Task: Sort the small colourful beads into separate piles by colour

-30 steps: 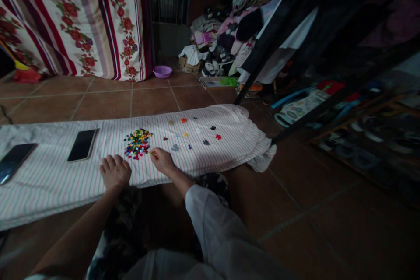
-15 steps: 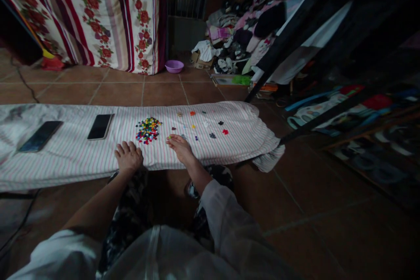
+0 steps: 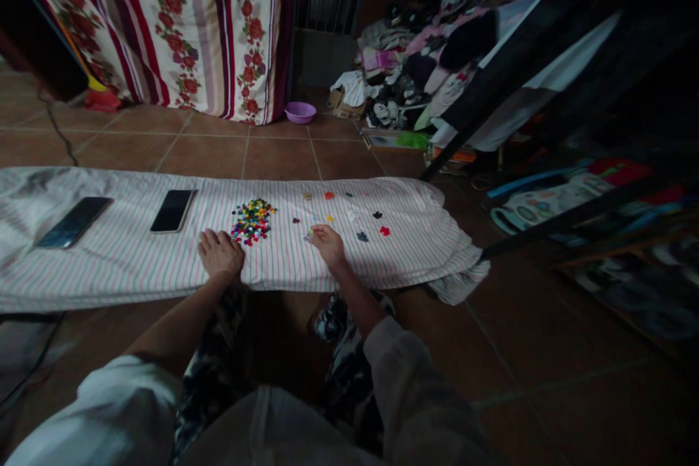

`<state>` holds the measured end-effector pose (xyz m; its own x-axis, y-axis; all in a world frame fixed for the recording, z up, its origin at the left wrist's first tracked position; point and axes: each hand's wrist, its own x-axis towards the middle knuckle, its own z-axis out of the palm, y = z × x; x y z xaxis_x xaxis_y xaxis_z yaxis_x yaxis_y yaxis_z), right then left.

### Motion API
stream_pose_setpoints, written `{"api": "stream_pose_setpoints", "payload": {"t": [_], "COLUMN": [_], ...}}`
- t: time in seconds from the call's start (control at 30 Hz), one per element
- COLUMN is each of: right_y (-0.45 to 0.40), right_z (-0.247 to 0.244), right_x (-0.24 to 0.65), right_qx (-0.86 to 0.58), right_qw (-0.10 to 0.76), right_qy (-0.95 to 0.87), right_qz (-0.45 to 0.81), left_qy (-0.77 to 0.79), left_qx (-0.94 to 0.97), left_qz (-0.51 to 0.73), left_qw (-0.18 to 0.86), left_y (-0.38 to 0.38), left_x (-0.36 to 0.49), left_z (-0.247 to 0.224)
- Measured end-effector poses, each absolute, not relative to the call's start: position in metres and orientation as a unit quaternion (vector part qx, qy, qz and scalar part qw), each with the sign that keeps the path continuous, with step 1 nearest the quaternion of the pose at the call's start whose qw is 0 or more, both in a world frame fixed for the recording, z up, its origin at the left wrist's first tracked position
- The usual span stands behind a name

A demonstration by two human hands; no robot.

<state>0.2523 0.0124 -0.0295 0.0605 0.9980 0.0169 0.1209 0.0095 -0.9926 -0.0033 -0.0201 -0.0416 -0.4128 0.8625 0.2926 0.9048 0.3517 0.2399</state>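
My left hand lies flat on the striped cloth, fingers stretched out, beside the front left of a heap of small multicoloured beads. To the right of that heap, my right hand pinches a tiny yellow-green bead between thumb and fingertips, low over the cloth. Around it are little single-colour groups: orange beads, yellow beads, dark red beads, red beads, grey beads and black beads. The purple group seen earlier is hidden by my right hand.
The striped cloth covers a long, low surface across my knees. Two phones, one phone nearer and another phone farther left, lie on it. Beyond are a purple basin, a curtain and heaped clothes.
My right hand has moved right, away from the heap and in among the small groups, still pinching the yellow-green bead. My left hand stays flat on the cloth. The view has shifted slightly.
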Motion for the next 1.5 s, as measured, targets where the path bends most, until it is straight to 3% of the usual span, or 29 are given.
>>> {"api": "stream_pose_setpoints", "payload": {"t": [0.13, 0.4, 0.67, 1.17, 1.5], "right_y": [0.039, 0.100, 0.150, 0.173, 0.174], "right_z": [-0.024, -0.009, 0.000, -0.021, -0.020], "right_x": [0.254, 0.223, 0.192, 0.179, 0.185], "right_qx": [-0.578, -0.620, -0.643, -0.621, -0.604], "right_qw": [0.451, 0.277, 0.140, 0.076, 0.108], "right_qy": [-0.563, -0.703, -0.732, -0.762, -0.771], "right_qz": [0.382, 0.213, 0.178, 0.167, 0.171], "left_qy": [-0.813, -0.814, -0.822, -0.820, -0.824], "left_qx": [-0.550, -0.555, -0.551, -0.554, -0.551], "left_qz": [-0.173, -0.145, -0.123, -0.113, -0.106], "left_qw": [0.073, 0.095, 0.075, 0.083, 0.082], "left_y": [-0.019, -0.018, -0.016, -0.013, -0.013], "left_x": [-0.004, 0.000, 0.003, 0.002, 0.002], "left_z": [-0.041, -0.036, -0.032, -0.038, -0.037]}}
